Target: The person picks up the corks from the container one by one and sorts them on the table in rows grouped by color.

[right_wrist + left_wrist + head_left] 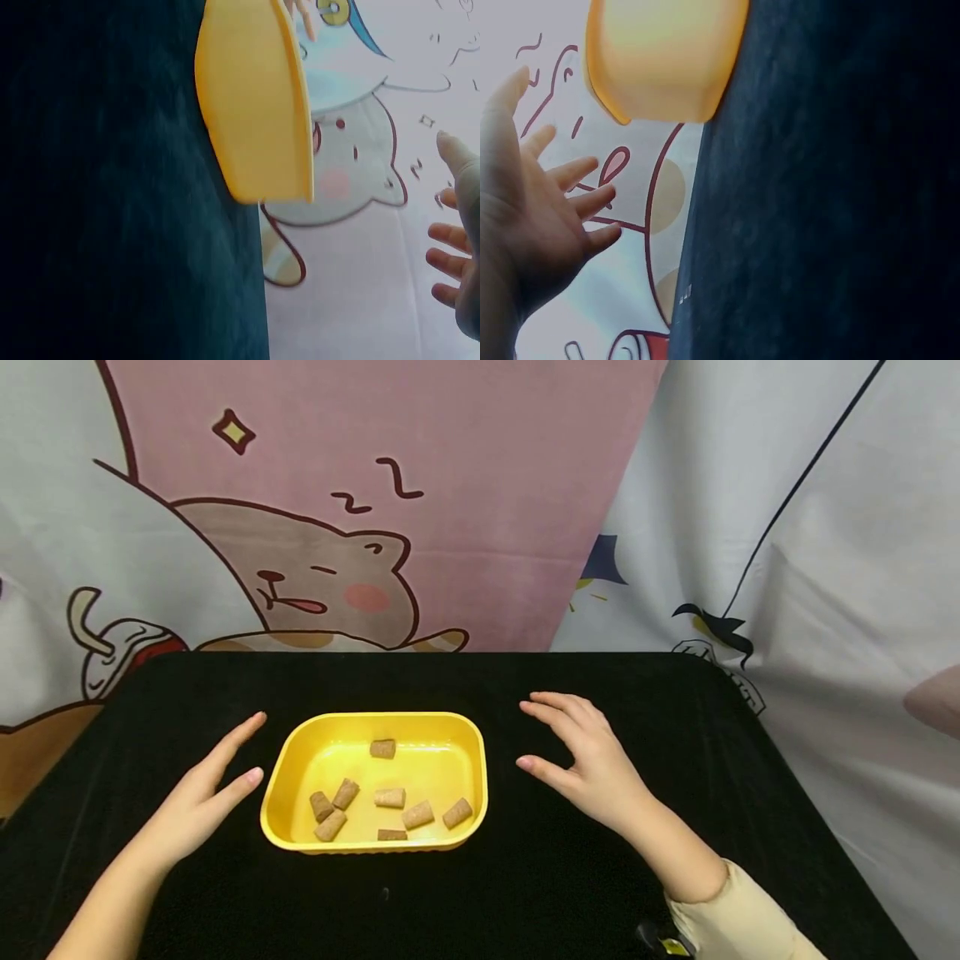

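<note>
A yellow plastic tray with rounded corners stands on the black table, and several small tapered corks lie scattered over its floor. Just off the tray's left side is my left hand, fingers extended and thumb apart, holding nothing. My right hand hovers to the right of the tray with its fingers spread and slightly bent, also holding nothing. Neither hand touches the tray. In the left wrist view the left hand is spread beside the tray's end. Only the tray's outer wall shows in the right wrist view.
Black cloth covers the table. Behind it hangs a cartoon-printed curtain with a sleeping animal. A small black and yellow object shows near the right sleeve at the bottom.
</note>
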`<state>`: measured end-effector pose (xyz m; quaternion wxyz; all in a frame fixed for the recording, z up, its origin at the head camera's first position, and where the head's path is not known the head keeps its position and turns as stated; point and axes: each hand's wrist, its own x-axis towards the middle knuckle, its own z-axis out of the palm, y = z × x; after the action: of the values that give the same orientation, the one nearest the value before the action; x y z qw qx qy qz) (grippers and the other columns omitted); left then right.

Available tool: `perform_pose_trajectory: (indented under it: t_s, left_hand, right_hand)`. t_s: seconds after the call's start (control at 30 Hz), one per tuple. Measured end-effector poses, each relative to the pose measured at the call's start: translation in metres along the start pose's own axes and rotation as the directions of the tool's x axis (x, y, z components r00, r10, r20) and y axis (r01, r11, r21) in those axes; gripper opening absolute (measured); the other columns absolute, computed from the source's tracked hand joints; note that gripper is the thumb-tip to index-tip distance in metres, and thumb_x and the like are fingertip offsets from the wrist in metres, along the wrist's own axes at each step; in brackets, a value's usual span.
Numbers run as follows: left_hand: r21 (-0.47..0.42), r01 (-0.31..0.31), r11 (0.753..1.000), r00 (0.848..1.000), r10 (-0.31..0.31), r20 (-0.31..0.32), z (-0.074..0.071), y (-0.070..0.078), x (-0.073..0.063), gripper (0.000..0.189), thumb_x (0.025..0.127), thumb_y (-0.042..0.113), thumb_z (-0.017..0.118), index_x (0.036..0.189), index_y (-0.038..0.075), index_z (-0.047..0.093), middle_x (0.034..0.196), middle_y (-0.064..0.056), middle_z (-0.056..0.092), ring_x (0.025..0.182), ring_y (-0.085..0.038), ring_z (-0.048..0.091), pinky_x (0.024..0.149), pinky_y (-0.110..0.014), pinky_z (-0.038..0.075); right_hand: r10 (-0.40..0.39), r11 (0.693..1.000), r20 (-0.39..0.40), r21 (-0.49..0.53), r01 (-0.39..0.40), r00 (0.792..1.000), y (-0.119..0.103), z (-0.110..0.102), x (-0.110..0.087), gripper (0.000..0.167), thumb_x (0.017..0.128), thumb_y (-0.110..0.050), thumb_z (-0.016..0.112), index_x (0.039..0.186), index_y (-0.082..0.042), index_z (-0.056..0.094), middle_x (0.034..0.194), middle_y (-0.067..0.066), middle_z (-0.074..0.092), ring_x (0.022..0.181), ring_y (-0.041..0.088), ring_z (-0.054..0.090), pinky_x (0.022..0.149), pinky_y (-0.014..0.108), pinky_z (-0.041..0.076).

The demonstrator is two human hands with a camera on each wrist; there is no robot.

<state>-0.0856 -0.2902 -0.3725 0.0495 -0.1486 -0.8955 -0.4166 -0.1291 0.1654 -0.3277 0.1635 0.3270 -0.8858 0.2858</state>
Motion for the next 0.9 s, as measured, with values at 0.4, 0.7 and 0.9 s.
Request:
perform_pose_trajectory:
  t_s: [0.4,0.7,0.9]
  left_hand:
    - [-0.202,-0.016,0.979,0.996,0.035,0.087,0.013,-0.021,-0.002,0.059,0.100,0.004,0.041,0.154,0.015,0.019,0.150,-0.026,0.029,0.126,0.006,0.034,0.092,-0.010,0.033]
    - [-0.271,0.034,0.962,0.992,0.000,0.126,0.017,-0.033,-0.004,0.053,0.101,0.005,0.041,0.151,0.004,0.023,0.143,-0.031,0.035,0.117,0.004,0.045,0.087,-0.021,0.045]
    - [-0.277,0.047,0.960,0.990,-0.008,0.139,0.020,-0.037,-0.005,0.056,0.100,0.005,0.044,0.152,0.007,0.023,0.144,-0.030,0.035,0.117,0.004,0.044,0.088,-0.020,0.043]
  right_hand:
    - [-0.086,0.979,0.173,0.195,0.051,0.981,-0.032,0.040,0.024,0.047,0.083,-0.034,0.074,0.125,-0.015,0.061,0.128,-0.003,0.054,0.121,0.011,0.045,0.098,0.035,0.043]
    - [-0.126,0.960,0.330,0.278,0.031,0.936,-0.042,0.067,0.043,0.040,0.084,-0.030,0.074,0.121,-0.016,0.064,0.122,-0.003,0.059,0.115,0.011,0.050,0.097,0.032,0.043]
    - [-0.124,0.968,0.472,0.252,0.001,0.873,-0.046,0.082,0.054,0.042,0.085,-0.028,0.074,0.122,-0.015,0.064,0.123,-0.003,0.059,0.117,0.013,0.049,0.101,0.031,0.039]
